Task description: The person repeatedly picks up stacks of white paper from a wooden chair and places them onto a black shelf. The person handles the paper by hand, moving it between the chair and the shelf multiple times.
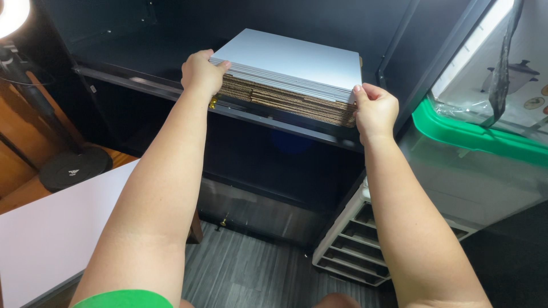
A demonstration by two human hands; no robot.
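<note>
A thick stack of flat boards, white sheets on top and brown corrugated cardboard beneath [291, 80], lies on the front part of a black metal shelf [137, 82], its near edge flush with or slightly past the shelf lip. The left hand [201, 73] is clamped over the stack's near left corner, fingers curled on top and thumb below; the right hand [374, 111] pinches the near right corner the same way. The stack lies flat, its broad face up, and its long axis appears to run left to right along the shelf front, with the short sides heading back into the dark recess. The layers are loose, so I judge that uneven pull from the two hands could fan them out, letting lower cardboard pieces slip and drop toward the grey plank floor [245, 268] or the white slatted rack [354, 239] beneath.
</note>
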